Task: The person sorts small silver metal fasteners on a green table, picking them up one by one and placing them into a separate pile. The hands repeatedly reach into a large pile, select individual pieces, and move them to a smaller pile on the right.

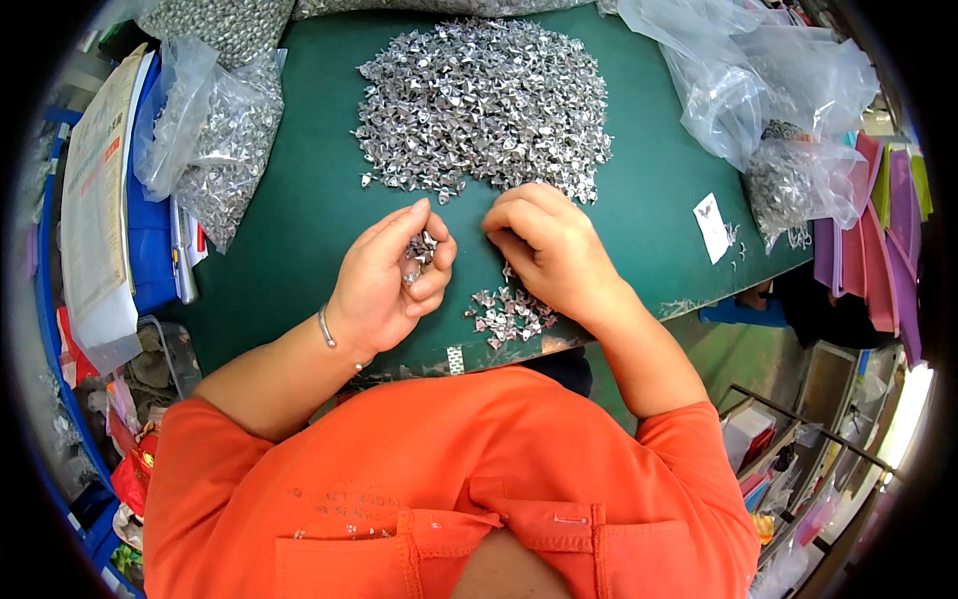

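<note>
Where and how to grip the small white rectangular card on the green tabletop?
Probably pinch the small white rectangular card by its bare lower end, coming from the left: it looks flat, a grey shape occupies its upper end, and small silvery pieces lie along its right.

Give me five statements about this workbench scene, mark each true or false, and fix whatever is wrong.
1. The left hand holds several small metal parts. True.
2. The large pile sits on a red tabletop. False: the large pile sits on a green tabletop.
3. A smaller cluster of parts lies near the right hand. True.
4. A bracelet is worn on the right wrist. False: the silver bracelet is on the left wrist.
5. A small white slip lies to the right of the right hand. True.
</note>
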